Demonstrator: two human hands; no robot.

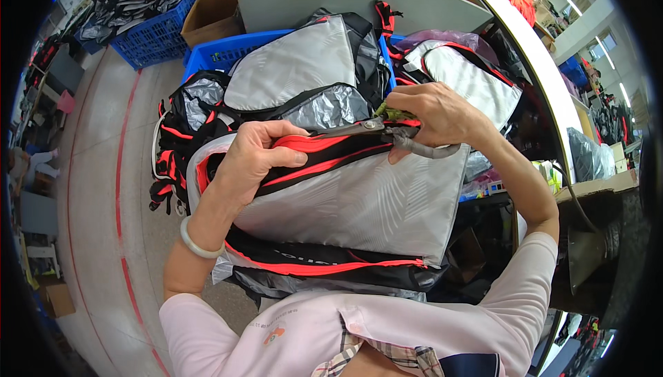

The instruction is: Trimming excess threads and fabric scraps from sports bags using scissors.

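A grey patterned bag point(359, 201) with black edging and bright red zips lies across in front of me. My left hand point(257, 159) pinches its upper red-and-black zip edge point(314, 143) between thumb and fingers. A pair of scissors point(373, 125) is in my right hand point(442, 116); one grey handle loop shows, and green wrapping covers part of the other handle. The blades point left along the zip edge, close to my left fingertips. Whether they touch the fabric I cannot tell.
Behind the bag, a blue crate point(238, 49) holds more grey-and-black bags point(293, 62). Another grey bag piece point(463, 80) lies at the right, beside a long white table edge point(545, 80). A cardboard box point(213, 16) and a filled blue basket point(155, 31) stand far left.
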